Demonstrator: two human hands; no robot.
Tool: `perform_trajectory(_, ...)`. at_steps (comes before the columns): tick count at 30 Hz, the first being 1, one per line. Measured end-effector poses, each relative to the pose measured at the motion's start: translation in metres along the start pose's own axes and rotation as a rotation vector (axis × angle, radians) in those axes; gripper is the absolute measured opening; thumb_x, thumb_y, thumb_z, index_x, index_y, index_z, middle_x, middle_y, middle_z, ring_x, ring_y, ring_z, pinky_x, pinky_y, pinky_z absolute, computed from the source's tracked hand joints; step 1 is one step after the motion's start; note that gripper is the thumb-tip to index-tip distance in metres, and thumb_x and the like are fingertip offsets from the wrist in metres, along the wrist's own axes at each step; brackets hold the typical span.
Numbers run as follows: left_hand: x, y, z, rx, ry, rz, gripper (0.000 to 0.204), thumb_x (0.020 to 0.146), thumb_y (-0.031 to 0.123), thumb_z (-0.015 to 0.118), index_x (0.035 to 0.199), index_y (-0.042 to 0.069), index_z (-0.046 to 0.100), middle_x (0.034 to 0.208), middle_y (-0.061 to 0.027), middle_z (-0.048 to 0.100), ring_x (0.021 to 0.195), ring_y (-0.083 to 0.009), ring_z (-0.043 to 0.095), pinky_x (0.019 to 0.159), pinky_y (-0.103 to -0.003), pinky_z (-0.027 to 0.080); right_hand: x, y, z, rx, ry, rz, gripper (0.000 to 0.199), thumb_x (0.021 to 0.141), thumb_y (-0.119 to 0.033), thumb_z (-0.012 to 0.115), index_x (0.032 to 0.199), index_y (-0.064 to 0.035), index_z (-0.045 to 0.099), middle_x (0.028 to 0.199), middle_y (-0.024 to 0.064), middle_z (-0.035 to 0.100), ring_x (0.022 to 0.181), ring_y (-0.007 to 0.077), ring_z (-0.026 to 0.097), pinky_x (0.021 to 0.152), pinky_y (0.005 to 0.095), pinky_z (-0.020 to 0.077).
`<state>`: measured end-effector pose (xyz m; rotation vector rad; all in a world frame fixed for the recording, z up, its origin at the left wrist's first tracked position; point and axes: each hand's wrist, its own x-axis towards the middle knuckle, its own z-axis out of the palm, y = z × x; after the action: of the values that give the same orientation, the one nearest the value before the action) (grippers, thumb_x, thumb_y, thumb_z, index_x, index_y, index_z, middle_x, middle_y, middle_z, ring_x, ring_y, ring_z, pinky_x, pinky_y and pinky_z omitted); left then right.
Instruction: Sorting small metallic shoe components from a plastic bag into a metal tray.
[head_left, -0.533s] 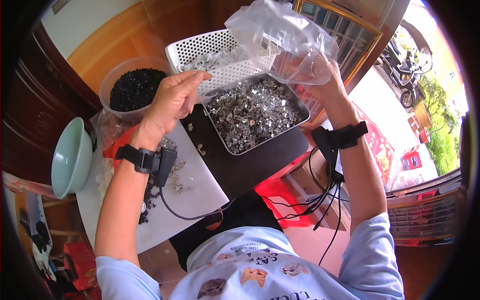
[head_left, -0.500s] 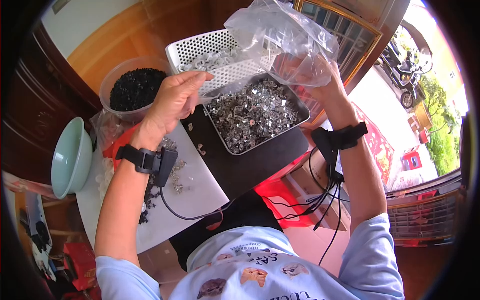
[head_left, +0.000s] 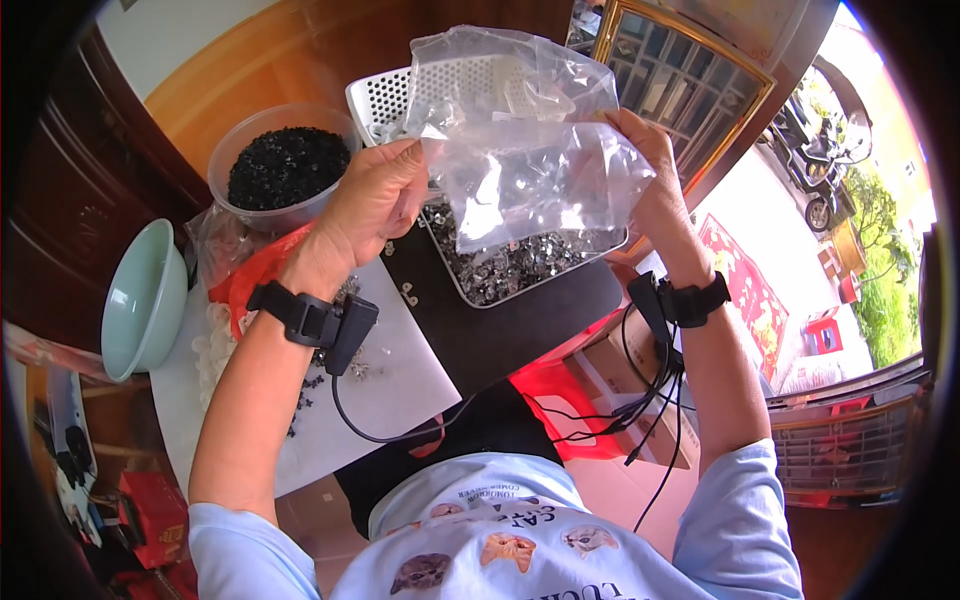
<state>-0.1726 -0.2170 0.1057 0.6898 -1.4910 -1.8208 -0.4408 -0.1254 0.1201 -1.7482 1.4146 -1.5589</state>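
A clear plastic bag (head_left: 530, 175) is stretched between my two hands above the metal tray. My left hand (head_left: 378, 195) pinches its left edge with thumb and fingers. On the other side, my right hand (head_left: 655, 175) grips the bag's right edge. Small shiny metal pieces (head_left: 500, 265) fill the tray (head_left: 475, 303), and the bag hides its far part. Behind the bag stands a white perforated basket (head_left: 385, 97), whose pale contents are mostly covered.
A clear round tub (head_left: 218, 175) of small black parts (head_left: 288, 170) stands at the left. Nearer are a mint-green basin (head_left: 145, 300) and a white board (head_left: 400, 350) with scattered small parts. The tray rests on a dark surface (head_left: 555, 300). Cables (head_left: 640, 400) hang from my right wrist strap.
The bag has come down and left over the tray. My left hand has moved right and taken hold of its left edge; the right hand still holds it.
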Motion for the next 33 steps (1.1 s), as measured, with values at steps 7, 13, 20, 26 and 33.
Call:
perform_trajectory(7, -0.011, -0.001, 0.003, -0.256, -0.217, 0.013, 0.027, 0.089, 0.021, 0.063, 0.109, 0.003, 0.064, 0.098, 0.0006, 0.063, 0.085, -0.0057, 0.059, 0.071, -0.023, 0.049, -0.011, -0.019, 0.028, -0.295, 0.077, -0.250, 0.017, 0.094, -0.018, 0.055, 0.098, -0.0009, 0.058, 0.067, 0.0130, 0.056, 0.058, 0.0166, 0.055, 0.056, 0.0296, 0.0447)
perform_trajectory(13, -0.014, -0.007, 0.014, 0.382, -0.167, 0.647, 0.031, 0.085, 0.020, 0.069, 0.110, 0.002, 0.062, 0.098, -0.0026, 0.062, 0.087, -0.0112, 0.060, 0.076, -0.027, 0.052, -0.016, -0.037, 0.051, -0.470, 0.022, -0.331, 0.020, 0.092, -0.015, 0.055, 0.080, -0.0009, 0.048, 0.064, 0.0172, 0.052, 0.059, 0.0358, 0.056, 0.052, 0.0385, 0.0447)
perform_trajectory(20, -0.033, 0.005, 0.029, -0.192, -0.169, 0.176, 0.029, 0.088, 0.024, 0.062, 0.113, 0.008, 0.058, 0.094, 0.0000, 0.060, 0.083, -0.0090, 0.059, 0.065, -0.023, 0.049, -0.024, -0.046, 0.068, -0.312, -0.104, -0.324, 0.009, 0.085, -0.004, 0.054, 0.080, 0.0011, 0.048, 0.070, 0.0176, 0.055, 0.063, 0.0340, 0.059, 0.056, 0.0399, 0.0459)
perform_trajectory(26, -0.055, 0.009, 0.012, -0.236, -0.147, 0.290, 0.026, 0.090, 0.023, 0.059, 0.111, 0.008, 0.058, 0.100, 0.0002, 0.058, 0.082, -0.0084, 0.058, 0.066, -0.022, 0.047, -0.043, -0.078, 0.068, 0.040, -0.206, -0.056, 0.032, 0.092, -0.025, 0.058, 0.106, 0.0036, 0.058, 0.086, 0.0143, 0.064, 0.074, 0.0160, 0.065, 0.061, 0.0292, 0.0518)
perform_trajectory(33, -0.088, 0.007, 0.038, 0.163, 0.041, 0.480, 0.022, 0.090, 0.021, 0.061, 0.103, 0.002, 0.063, 0.096, -0.0025, 0.061, 0.082, -0.0092, 0.056, 0.071, -0.026, 0.047, -0.049, -0.108, 0.055, -0.023, -0.402, 0.189, 0.077, 0.080, -0.066, 0.057, 0.101, 0.0081, 0.060, 0.088, 0.0133, 0.063, 0.066, 0.0150, 0.063, 0.060, 0.0238, 0.0498)
